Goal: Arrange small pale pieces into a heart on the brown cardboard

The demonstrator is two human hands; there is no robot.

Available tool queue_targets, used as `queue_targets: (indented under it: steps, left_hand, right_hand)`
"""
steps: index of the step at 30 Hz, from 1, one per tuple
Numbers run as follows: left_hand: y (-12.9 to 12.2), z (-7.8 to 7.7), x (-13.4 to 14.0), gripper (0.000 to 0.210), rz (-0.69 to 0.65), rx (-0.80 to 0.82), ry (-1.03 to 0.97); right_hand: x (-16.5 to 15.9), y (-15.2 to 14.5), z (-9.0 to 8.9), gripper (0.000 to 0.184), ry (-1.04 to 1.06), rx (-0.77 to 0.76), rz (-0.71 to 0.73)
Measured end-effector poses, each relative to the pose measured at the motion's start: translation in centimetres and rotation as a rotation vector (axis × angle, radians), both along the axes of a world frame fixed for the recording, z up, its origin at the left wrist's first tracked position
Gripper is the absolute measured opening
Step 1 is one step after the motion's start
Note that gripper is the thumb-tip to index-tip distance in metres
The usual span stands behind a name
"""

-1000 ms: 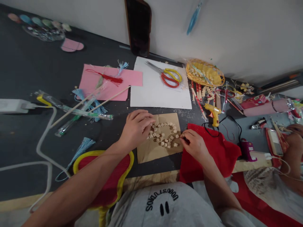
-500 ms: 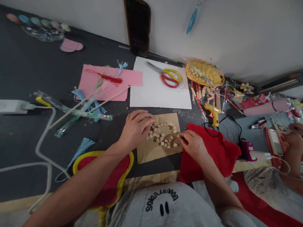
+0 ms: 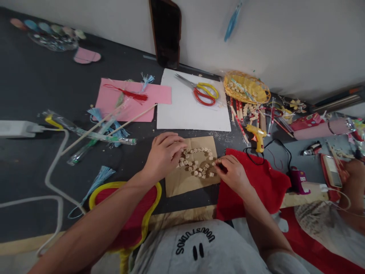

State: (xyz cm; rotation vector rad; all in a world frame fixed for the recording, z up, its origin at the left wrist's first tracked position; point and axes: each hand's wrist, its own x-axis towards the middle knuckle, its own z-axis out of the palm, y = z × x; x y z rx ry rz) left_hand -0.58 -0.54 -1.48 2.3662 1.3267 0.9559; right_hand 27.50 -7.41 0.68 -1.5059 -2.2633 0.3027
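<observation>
Arranging small wooden beads (image 3: pixel 196 164) on a brown paper sheet (image 3: pixel 188 179), which serves as landmark for all entries below.

Nearest me: red cloth (image 3: pixel 256 186), overlapping the sheet's right edge; red fan with yellow rim (image 3: pixel 128 213), off the sheet's near left corner.

On the sheet: my left hand (image 3: pixel 164 154), fingers curled and pressed down on its left part, fingertips touching the bead cluster. My right hand (image 3: pixel 234 173), at the sheet's right edge, thumb and forefinger pinched together at the outermost beads; whether a bead sits in the pinch I cannot tell.

Step in hand, as I judge: setting beads into the looped pattern. Next move calls for a fine placement against neighbours without nudging them.

Beyond the sheet: white board (image 3: pixel 188 110) bearing scissors (image 3: pixel 203 91); pink paper (image 3: pixel 128 101) to its left; yellow glue gun (image 3: pixel 258 137) and yellow basket (image 3: pixel 246 89) to the right.

Far right of the sheet: another person's hand (image 3: pixel 355 171).
</observation>
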Motion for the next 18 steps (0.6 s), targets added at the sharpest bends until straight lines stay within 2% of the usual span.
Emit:
queue_targets:
  steps: [12,18]
  left_hand:
    - [0.0,0.1,0.0,0.028,-0.001,-0.008,0.024]
    - [-0.1,0.1,0.0,0.027,0.001,-0.038,0.012]
  right_hand:
    - [-1.1,0.1,0.0,0.009,0.0,0.058,0.023]
    - [-0.9,0.1,-0.3,0.009,0.002,0.025,-0.005]
